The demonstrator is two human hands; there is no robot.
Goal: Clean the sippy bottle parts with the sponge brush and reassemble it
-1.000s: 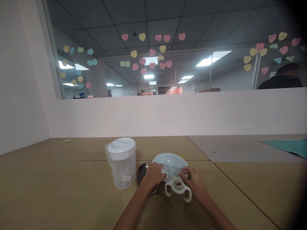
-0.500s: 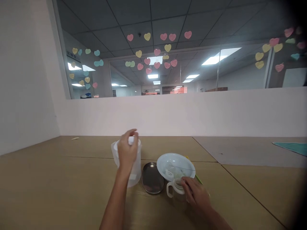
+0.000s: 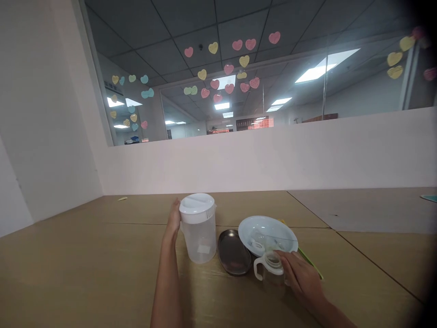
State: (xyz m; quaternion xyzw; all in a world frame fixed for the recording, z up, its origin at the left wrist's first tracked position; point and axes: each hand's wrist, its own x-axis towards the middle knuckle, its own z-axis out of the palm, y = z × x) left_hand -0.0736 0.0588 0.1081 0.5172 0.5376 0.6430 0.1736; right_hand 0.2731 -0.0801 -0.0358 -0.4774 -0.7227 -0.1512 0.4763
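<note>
Two bare hands work at the wooden table (image 3: 102,273). The left hand (image 3: 174,219) is at the near-left side of a tall translucent plastic pitcher with a white lid (image 3: 198,239), which stands upright just right of it; how tightly its fingers close is hidden. The right hand (image 3: 303,276) has its fingers bent closed on the right side of a clear, two-handled cup with a white collar (image 3: 273,270), whose left handle shows bare. Between the hands lies a dark oval metal tray (image 3: 234,256). Beyond the right hand sits a pale round bowl (image 3: 248,226) holding clear pieces, with a yellow-green strip (image 3: 311,263) beside it.
</note>
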